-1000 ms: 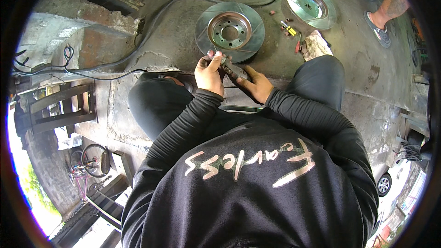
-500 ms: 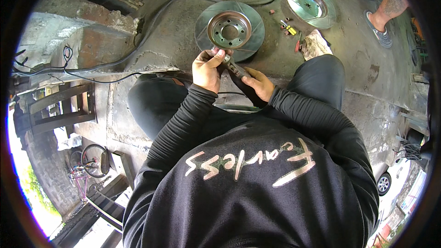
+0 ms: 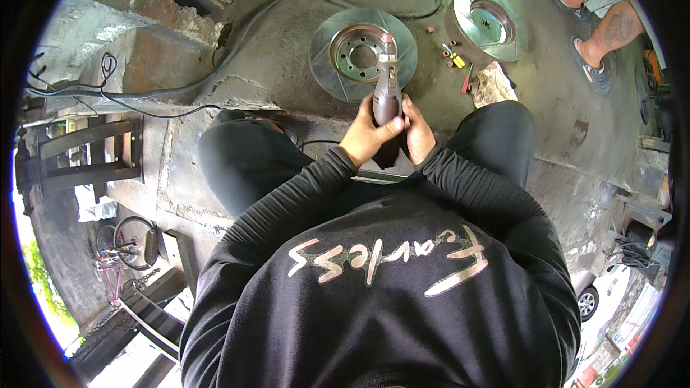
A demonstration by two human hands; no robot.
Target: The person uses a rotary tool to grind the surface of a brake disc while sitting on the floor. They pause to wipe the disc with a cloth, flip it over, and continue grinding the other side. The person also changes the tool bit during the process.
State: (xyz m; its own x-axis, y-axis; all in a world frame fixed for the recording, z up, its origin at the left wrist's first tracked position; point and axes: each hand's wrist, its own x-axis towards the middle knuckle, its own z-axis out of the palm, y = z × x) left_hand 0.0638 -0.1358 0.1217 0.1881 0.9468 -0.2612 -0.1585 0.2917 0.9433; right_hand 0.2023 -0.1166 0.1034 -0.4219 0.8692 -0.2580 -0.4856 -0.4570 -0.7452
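Note:
Both hands are wrapped round the grey body of a die grinder [image 3: 389, 97], which points away from me. Its tip carries a small reddish grinding stone [image 3: 389, 40]. My left hand [image 3: 368, 136] is closed on the left side of the body, thumb lying across it. My right hand [image 3: 420, 134] is closed against the right side. Just ahead, a slotted brake disc [image 3: 323, 54] lies flat on the ground. From above, the stone overlaps the right part of the disc's hub; whether they touch I cannot tell.
Another brake disc [image 3: 466, 18] lies at the far right. Between the discs are a yellow screwdriver [image 3: 458, 61], a red-handled tool [image 3: 466, 85] and a stained cloth [image 3: 494, 86]. A black hose [image 3: 251, 29] curves across the ground. Another person's legs [image 3: 607, 29] stand at upper right.
The grinder has swung from a slant near my lap to pointing forward over the disc. My left hand has moved from its tip back to its body.

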